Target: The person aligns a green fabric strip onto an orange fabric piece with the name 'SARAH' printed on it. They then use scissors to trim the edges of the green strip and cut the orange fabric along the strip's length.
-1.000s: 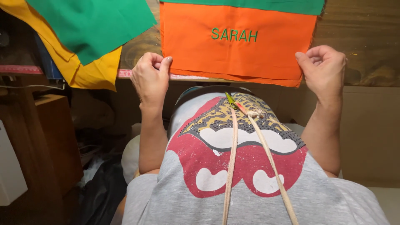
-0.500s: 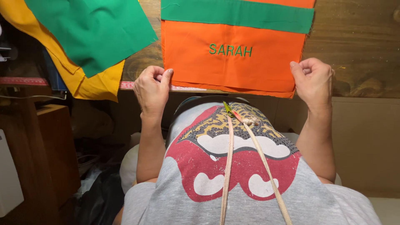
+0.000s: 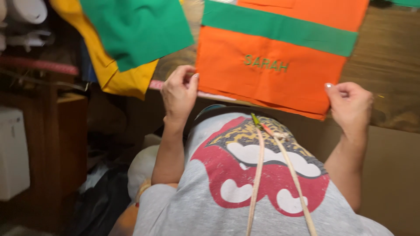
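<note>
Orange fabric panel lies flat on the wooden bench, with a green band across it and some green stitched letters below the band. Its near edge hangs a little over the front of the bench, just above the person's grey printed shirt.

The left hand pinches the near left corner of the panel, the grip pressed together on the cloth edge. The right hand does the same at the near right corner, fingers curled and closed on the fabric.

Several layers seem to lie under the top one at the near edge. I think they could slide apart if one hand pulls harder than the other, and then the edges would not match anymore. An uneven pull may also put the green band crooked or wrinkle the stitched letters.

A green cloth on a yellow cloth lies near the left hand, partly over the bench edge. A sleeve or wrist could drag it down to the floor. The two tan cords hanging on the shirt could catch the panel edge.
</note>
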